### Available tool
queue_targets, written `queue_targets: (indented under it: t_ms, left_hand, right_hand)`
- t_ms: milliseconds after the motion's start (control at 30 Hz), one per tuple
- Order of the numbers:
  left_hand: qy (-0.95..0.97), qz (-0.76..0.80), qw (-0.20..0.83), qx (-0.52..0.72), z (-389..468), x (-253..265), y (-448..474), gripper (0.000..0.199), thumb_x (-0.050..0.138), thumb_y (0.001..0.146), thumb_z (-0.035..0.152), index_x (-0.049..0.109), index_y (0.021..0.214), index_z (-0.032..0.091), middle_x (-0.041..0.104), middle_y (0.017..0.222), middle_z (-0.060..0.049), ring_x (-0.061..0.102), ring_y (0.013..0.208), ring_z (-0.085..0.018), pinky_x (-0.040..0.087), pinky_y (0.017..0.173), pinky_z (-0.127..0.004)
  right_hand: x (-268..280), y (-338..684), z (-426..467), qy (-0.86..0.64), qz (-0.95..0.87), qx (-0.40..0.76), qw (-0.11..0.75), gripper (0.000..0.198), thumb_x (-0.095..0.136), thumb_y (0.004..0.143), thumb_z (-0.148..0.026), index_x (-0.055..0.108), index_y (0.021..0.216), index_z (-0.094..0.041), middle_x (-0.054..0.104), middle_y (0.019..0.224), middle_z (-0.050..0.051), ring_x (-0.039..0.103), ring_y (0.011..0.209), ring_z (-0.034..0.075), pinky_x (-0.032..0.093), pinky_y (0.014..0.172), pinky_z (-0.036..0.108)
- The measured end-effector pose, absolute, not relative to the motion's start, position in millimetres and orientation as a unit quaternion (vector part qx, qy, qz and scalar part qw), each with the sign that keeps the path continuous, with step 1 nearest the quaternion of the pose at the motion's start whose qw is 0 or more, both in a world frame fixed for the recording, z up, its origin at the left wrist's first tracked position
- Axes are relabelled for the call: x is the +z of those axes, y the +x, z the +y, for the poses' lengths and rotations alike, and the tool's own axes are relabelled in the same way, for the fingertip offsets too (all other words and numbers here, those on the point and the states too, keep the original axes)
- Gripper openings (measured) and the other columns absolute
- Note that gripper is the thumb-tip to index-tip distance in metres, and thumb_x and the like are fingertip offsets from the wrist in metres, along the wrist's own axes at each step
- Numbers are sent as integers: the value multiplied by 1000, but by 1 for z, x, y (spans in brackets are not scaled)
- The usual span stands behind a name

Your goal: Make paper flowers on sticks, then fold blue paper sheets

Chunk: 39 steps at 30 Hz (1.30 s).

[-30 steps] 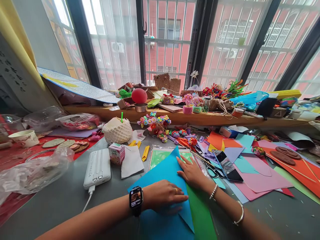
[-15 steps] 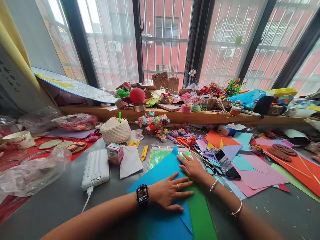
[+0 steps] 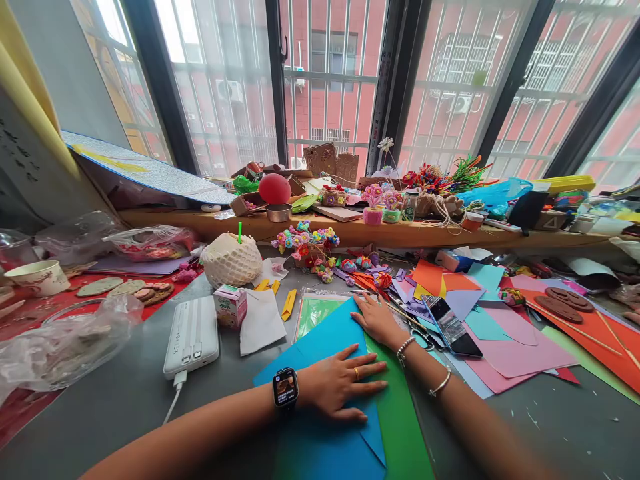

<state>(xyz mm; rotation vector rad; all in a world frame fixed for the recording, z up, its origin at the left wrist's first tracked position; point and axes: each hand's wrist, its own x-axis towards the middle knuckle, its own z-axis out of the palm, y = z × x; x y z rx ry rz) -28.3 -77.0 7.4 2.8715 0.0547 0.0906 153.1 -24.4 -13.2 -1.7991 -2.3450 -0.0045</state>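
Note:
A large sheet of blue paper, folded over on itself, lies on the grey table in front of me. Under its right side shows green paper. My left hand rests flat on the blue paper with fingers spread, a ring on one finger and a smartwatch at the wrist. At the far corner of the blue sheet, my right hand lies palm down, fingers stretched along the edge. Beyond them is a clear packet with green paper.
To the left stand a white power bank with a cable, a small pink carton and a coconut in foam net. Scissors, a phone and coloured paper scraps lie right. Crafts crowd the wooden sill.
My right hand has slid slightly away from me and to the left, up toward the far corner of the blue paper. My left hand stays in place.

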Motion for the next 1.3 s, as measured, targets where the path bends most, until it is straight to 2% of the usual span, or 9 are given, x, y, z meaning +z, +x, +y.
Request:
queue_targets:
  t_ms: [300, 433, 567, 733, 833, 967, 1133, 1233, 1300]
  left_hand:
    - [990, 17, 134, 30, -78, 10, -29, 55, 34, 84, 43, 23, 132, 20, 19, 139, -8, 16, 127, -23, 4, 104, -44]
    - [989, 17, 144, 38, -78, 13, -29, 55, 36, 83, 43, 26, 131, 20, 21, 139, -8, 18, 127, -24, 7, 104, -44]
    - [987, 17, 153, 44, -77, 14, -28, 56, 37, 82, 44, 26, 131, 21, 21, 139, -7, 19, 126, -25, 8, 104, -45]
    - [986, 17, 157, 43, -77, 14, -29, 56, 37, 82, 45, 25, 132, 21, 20, 139, -8, 18, 127, -24, 7, 104, -44]
    - [986, 18, 160, 40, -77, 14, -29, 57, 37, 82, 44, 24, 132, 21, 21, 139, -8, 18, 127, -25, 6, 104, -45]
    - [986, 10, 163, 39, -77, 14, -28, 59, 39, 81, 44, 23, 132, 21, 21, 139, -8, 19, 126, -26, 7, 103, -46]
    - [984, 38, 158, 75, -68, 20, -25, 54, 47, 78, 39, 34, 127, 19, 34, 133, -9, 31, 121, -25, 21, 102, -41]
    - [959, 157, 157, 178, -44, 37, -19, 32, 48, 78, 28, 50, 109, 19, 53, 114, -9, 49, 104, -21, 37, 90, -33]
    - [915, 248, 167, 269, -21, 49, -14, 26, 50, 77, 26, 54, 102, 18, 56, 105, -8, 51, 97, -19, 39, 86, -31]
  right_hand:
    - [-16, 148, -16, -621, -776, 21, 109, 53, 30, 86, -43, 31, 130, -14, 37, 131, 12, 23, 125, 25, 11, 100, 49]
    - [-10, 152, -12, -641, -748, 32, 166, 49, 40, 83, -38, 40, 125, -13, 44, 126, 12, 33, 119, 25, 22, 98, 39]
    - [-6, 157, -10, -666, -711, 35, 220, 33, 45, 80, -32, 60, 104, -13, 59, 109, 10, 49, 103, 21, 33, 89, 28]
    - [-8, 148, -7, -686, -690, 44, 228, 24, 55, 73, -34, 68, 83, -18, 61, 105, 8, 50, 98, 26, 35, 83, 33]
    - [-13, 142, -3, -682, -663, 74, 301, 19, 61, 66, -29, 67, 79, -17, 61, 104, 8, 49, 100, 26, 34, 86, 35]
    - [-17, 147, 0, -619, -613, 165, 463, 16, 61, 61, -22, 64, 74, -15, 63, 96, 10, 53, 95, 24, 34, 88, 36]
    - [-15, 158, -2, -582, -583, 233, 516, 19, 56, 65, -32, 62, 71, -15, 65, 88, 10, 59, 85, 21, 42, 80, 34]
    - [-11, 160, -5, -570, -566, 263, 534, 28, 55, 65, -40, 61, 74, -14, 65, 88, 10, 59, 83, 22, 45, 76, 34]
    - [-8, 160, -8, -560, -562, 278, 542, 34, 56, 63, -45, 61, 75, -13, 65, 86, 10, 60, 81, 22, 46, 73, 33]
